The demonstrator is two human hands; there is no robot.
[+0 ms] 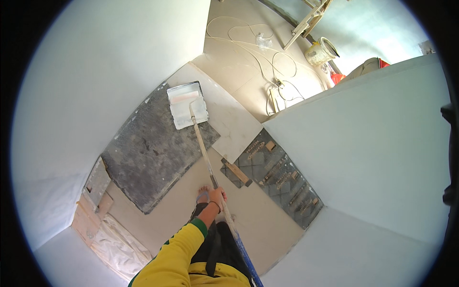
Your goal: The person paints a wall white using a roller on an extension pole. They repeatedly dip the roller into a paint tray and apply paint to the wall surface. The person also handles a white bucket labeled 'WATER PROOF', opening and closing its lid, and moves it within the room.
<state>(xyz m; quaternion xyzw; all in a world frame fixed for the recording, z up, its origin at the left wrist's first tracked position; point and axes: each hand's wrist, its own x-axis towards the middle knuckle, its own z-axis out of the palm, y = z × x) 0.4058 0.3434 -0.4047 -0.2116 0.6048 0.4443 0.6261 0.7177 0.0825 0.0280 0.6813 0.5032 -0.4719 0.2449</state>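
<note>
Here, left grip [218, 196] holds pole [202, 148] near lettered sheeting [286, 178].

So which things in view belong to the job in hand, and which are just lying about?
In use, it seems:
long pole, gripped by the left hand
roller on its end
white-coated tray
dark sheet beneath the tray

Likely just lying about:
cable
wood block
crumpled white sheet

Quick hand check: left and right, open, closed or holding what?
Left hand: closed around the roller's pole.
Right hand: out of view, so its state can't be told.
</note>
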